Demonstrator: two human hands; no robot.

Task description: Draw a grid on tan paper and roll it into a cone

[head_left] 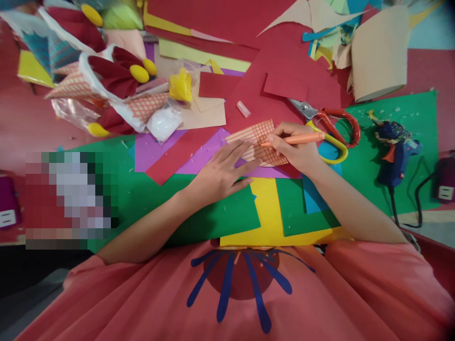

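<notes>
Gripping an orange pen (309, 138) in the right hand (295, 151), tip touching a checked piece (261, 129). Spreading the left hand (225, 173) open over the left part of that piece, fingertips lying on it. Placed in front of the chest, partly on a purple sheet (144, 154).

Crowded closely on the right by scissors (339, 128), red and yellow in the handles, just beyond the right hand, with the yellow loop very near the wrist. Hemmed in on the far side by a small pale pink cylinder (243, 109) and dark red paper (245, 90); on the left, by a red strip (181, 154) laid slantwise across the purple.

Spread beneath the forearms: green sheets (216, 213), a yellow sheet (268, 208) and blue paper (314, 194). Set well apart at the right, corded, on green: a blue glue gun (394, 163). Standing farther off: a beige tube (380, 54). Heaped at the far left: checked cones (147, 105) trimmed in white, beside a bagged yellow bundle (181, 86) and a white bundle (164, 122).
</notes>
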